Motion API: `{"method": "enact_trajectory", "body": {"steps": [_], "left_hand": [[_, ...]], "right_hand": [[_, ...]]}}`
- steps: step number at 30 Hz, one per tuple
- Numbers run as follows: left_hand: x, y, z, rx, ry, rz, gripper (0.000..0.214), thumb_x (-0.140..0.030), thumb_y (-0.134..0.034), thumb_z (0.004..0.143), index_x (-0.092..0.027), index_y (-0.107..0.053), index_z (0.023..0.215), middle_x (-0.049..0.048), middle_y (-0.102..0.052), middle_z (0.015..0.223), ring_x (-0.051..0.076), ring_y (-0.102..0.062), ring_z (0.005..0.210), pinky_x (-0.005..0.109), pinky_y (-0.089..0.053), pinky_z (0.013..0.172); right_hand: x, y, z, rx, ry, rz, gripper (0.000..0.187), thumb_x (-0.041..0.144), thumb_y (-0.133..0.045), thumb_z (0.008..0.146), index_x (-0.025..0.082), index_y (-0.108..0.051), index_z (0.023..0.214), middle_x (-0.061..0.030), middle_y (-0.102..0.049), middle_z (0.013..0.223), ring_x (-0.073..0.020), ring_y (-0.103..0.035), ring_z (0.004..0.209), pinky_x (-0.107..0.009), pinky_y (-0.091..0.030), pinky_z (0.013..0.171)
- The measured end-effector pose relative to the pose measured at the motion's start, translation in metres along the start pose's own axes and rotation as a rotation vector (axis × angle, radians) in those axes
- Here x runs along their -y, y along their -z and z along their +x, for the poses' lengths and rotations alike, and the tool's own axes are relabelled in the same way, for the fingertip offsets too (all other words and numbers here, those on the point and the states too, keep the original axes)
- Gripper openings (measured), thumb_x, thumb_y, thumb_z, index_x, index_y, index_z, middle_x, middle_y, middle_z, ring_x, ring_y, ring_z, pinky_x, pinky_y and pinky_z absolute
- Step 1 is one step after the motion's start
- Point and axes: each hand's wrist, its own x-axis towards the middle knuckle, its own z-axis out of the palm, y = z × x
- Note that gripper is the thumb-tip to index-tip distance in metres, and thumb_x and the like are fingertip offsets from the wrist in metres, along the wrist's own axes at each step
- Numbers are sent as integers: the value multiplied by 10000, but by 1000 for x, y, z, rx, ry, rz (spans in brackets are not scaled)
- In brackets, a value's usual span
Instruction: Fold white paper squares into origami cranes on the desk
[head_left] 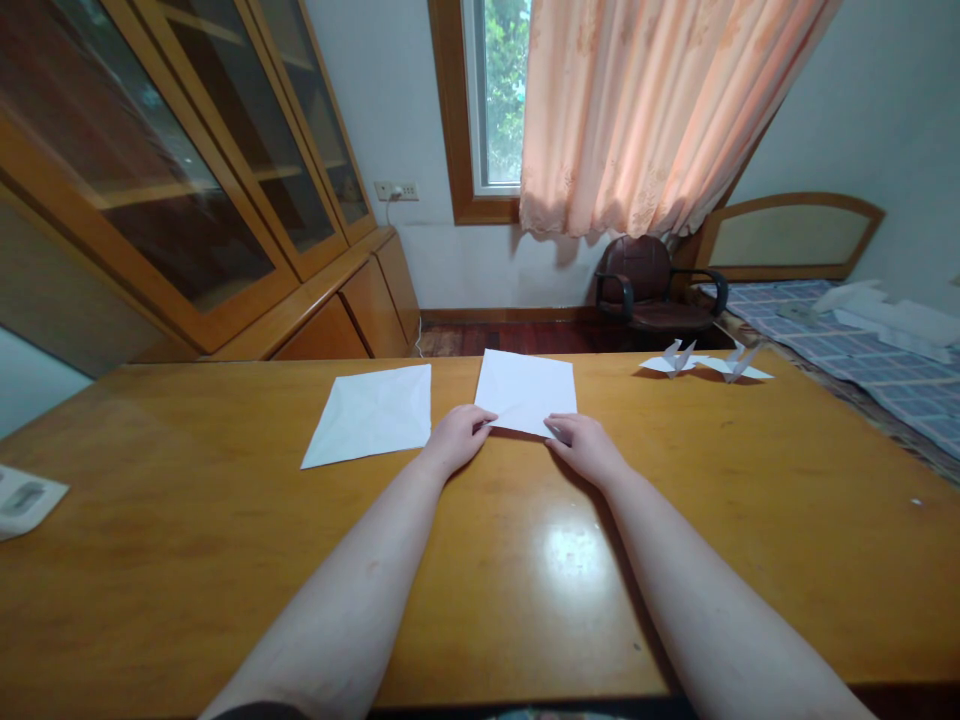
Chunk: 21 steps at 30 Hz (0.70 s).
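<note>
A white square sheet of paper (525, 388) lies near the far edge of the desk, its near edge raised slightly off the wood. My left hand (459, 440) pinches its near left corner between thumb and fingers. At the near right corner, my right hand (583, 445) grips the same sheet in a like way. To the left rests a second white sheet (371, 415), flat and marked with faint creases, close beside my left hand. Two folded paper cranes (673, 360) with spread wings stand at the far right of the desk.
The wooden desk (495, 590) spans the view. A white printed packet (30, 500) lies at its left edge. Beyond are a glass-door cabinet (300, 170), a brown armchair (637, 280), a pink curtain (637, 110) and a bed with a checked cover (847, 350).
</note>
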Motion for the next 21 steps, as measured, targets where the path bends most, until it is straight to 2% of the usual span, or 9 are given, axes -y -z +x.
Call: {"method": "enact_trajectory", "body": {"steps": [5,9,13,16,21], "left_hand": [[-5,1,-3,28,-104,-86,229,-229,-548,834,-207,-671,1027,41,-676,1023,161,-601,972,315,-459,925],[-6,0,-5,130,-144,-155,506,-242,-662,733,-208,-568,1228,63,-581,1253,186,-534,1151,341,-400,1034],[-4,-2,-6,243,-153,-94,645,-138,-582,721,-227,-466,1348,62,-456,1411,205,-392,1314,377,-291,1124],[-1,-3,-5,222,-131,4,648,-97,-544,711,-244,-485,1339,46,-435,1431,229,-329,1355,414,-254,1136],[2,-3,-1,139,-14,145,507,-199,-562,782,-288,-551,1280,29,-454,1420,295,-276,1373,530,-196,1120]], "right_hand": [[-2,-2,0,-7,-85,10,285,179,-488,841,244,-710,1007,-39,-688,1110,-186,-618,1066,-323,-443,963],[-5,-2,1,-25,-261,0,290,151,-502,793,232,-718,968,-52,-687,1110,-202,-626,1052,-335,-460,939],[-9,1,3,-63,-378,-12,229,119,-514,732,228,-712,767,-44,-725,962,-200,-649,980,-309,-470,890],[-10,4,3,-81,-411,14,207,122,-506,720,223,-686,714,-39,-728,913,-204,-654,950,-303,-473,857],[-8,4,2,-82,-405,105,198,139,-502,738,220,-682,731,-37,-725,897,-196,-654,929,-294,-478,823]]}}
